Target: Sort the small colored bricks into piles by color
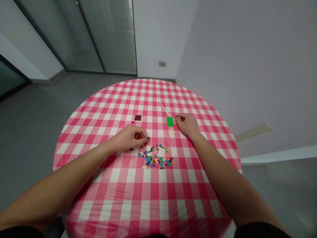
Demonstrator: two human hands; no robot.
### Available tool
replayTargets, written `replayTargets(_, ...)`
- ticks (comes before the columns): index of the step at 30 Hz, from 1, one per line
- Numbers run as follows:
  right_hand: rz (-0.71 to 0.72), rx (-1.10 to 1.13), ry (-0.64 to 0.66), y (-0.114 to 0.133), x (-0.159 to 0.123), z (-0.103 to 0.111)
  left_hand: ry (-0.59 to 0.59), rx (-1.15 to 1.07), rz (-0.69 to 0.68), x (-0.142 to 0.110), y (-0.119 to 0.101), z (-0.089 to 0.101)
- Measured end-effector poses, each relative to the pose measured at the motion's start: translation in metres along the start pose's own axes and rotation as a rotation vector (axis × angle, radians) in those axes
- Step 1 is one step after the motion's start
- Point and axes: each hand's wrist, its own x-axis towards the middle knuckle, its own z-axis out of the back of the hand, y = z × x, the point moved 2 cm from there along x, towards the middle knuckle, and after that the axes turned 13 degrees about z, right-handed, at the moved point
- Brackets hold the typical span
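My left hand (131, 137) is at the upper left edge of a pile of small toy bricks (155, 158) in mixed colours. Its fingers are curled, thumb and fingertips close together, among a few dark bricks; whether a brick is between them is too small to tell. Just right of a green rectangular plate (170, 121) rests my right hand (186, 123). Its thumb and index finger are pinched together, and anything between them is too small to make out. Several cream pieces (171, 131) lie just below the green plate. A dark brown square plate (138, 117) lies beyond my left hand.
A red and white checked cloth (153, 191) covers the round table, with wrinkles at the left and front. One tiny dark piece (133, 122) lies by the brown plate. A wall (247, 66) rises on the right; glass panels (99, 39) stand behind.
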Motion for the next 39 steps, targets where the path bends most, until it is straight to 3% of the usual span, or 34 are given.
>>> replayTargets(4, 0.134, 0.035, -0.013, 0.012, -0.002, 0.004, -0.036, -0.100, 0.013, 0.004, 0.002, 0.000)
replayTargets(9, 0.470, 0.167, 0.126, 0.040, -0.013, 0.002, -0.060, -0.166, 0.042, 0.006, 0.005, -0.004)
replayTargets(12, 0.579, 0.222, 0.166, 0.055, -0.020, -0.001, -0.073, -0.183, 0.058, 0.007, 0.008, -0.006)
replayTargets(19, 0.683, 0.250, 0.233, 0.070, -0.028, -0.006, -0.060, -0.182, 0.028, 0.008, 0.006, -0.007)
replayTargets(39, 0.771, 0.308, 0.259, 0.090, -0.039, -0.012, -0.023, -0.144, -0.016, 0.007, 0.007, -0.011)
